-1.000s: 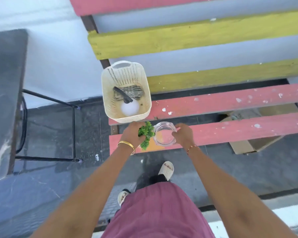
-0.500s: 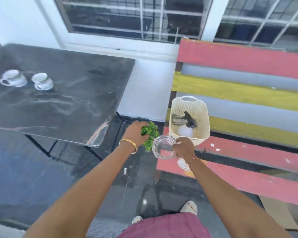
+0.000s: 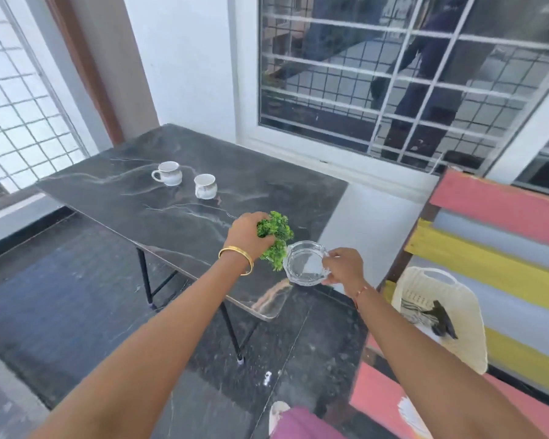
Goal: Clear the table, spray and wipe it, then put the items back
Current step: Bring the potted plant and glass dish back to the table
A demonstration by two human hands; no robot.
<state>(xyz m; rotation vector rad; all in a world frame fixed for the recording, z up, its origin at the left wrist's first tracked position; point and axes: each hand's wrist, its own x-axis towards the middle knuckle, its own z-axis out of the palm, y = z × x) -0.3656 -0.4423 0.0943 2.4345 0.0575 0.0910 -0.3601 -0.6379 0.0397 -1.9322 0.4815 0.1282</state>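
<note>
My left hand (image 3: 246, 232) grips a small green artificial plant (image 3: 274, 237) above the near right corner of the black marble table (image 3: 184, 213). Beside it, my right hand (image 3: 344, 267) pinches the rim of a clear glass dish (image 3: 303, 263), held over the table's near edge. Two white cups (image 3: 168, 173) (image 3: 205, 186) stand on the far part of the table.
A cream plastic basket (image 3: 469, 324) with a dark spray bottle and a cloth inside sits on the coloured slatted bench (image 3: 501, 236) at the right. A barred window is behind the table. Dark floor lies below.
I have turned from the bench to the table. Both hands carried the plant and the glass dish leftward, from beside the basket to over the table's corner.
</note>
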